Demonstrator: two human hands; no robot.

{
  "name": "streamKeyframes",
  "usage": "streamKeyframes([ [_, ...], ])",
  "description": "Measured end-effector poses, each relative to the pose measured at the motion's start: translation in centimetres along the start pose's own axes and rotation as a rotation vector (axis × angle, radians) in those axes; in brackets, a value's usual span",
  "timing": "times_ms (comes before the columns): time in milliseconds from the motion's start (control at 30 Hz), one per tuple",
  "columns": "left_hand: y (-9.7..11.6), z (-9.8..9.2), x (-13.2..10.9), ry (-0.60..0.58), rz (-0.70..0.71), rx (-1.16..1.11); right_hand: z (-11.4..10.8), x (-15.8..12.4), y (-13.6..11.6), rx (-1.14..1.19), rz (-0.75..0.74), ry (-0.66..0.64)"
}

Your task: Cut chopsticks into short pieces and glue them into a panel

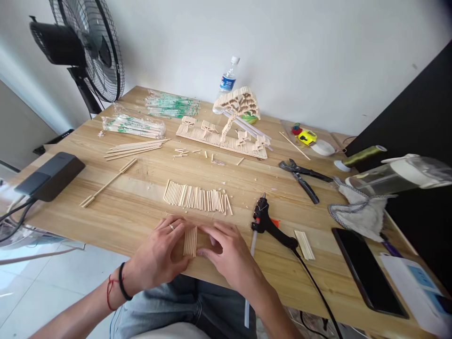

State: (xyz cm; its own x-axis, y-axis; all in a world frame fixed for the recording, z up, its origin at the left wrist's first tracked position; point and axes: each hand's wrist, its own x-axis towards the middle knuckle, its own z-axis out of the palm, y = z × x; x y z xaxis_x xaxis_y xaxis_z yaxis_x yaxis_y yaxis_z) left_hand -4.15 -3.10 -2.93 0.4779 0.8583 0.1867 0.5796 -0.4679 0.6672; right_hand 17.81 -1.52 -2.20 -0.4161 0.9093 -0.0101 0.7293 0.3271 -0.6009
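Note:
At the table's front edge, a small panel of short wooden sticks (190, 242) lies flat, its sticks side by side. My left hand (159, 249), with a ring and black and red bands at the wrist, curls along the panel's left side, thumb and fingertips against it. From the right, my right hand (228, 249) holds the other side between bent thumb and fingers. Just beyond is a loose row of cut sticks (194, 197). A black glue gun (271, 226) with a clear glue stick lies right of my right hand, beside another stick panel (304, 245).
Behind stand a stick-built model (226, 132) and a plastic bottle (229, 80). Left are wrapped sticks (134, 126), loose long sticks (136, 149), a black box (52, 174) and a fan (88, 47). Right lie pliers (302, 176), a phone (367, 270) and a clear jug (391, 176).

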Motion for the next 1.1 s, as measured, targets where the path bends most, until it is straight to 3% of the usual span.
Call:
streamKeyframes([
  [200,-0.02,0.14,-0.16,0.011,0.017,-0.008,-0.31,-0.22,0.04,0.050,0.005,-0.048],
  [1100,-0.38,0.26,-0.21,0.011,0.070,0.026,-0.54,-0.14,0.13,0.007,-0.052,-0.023],
])
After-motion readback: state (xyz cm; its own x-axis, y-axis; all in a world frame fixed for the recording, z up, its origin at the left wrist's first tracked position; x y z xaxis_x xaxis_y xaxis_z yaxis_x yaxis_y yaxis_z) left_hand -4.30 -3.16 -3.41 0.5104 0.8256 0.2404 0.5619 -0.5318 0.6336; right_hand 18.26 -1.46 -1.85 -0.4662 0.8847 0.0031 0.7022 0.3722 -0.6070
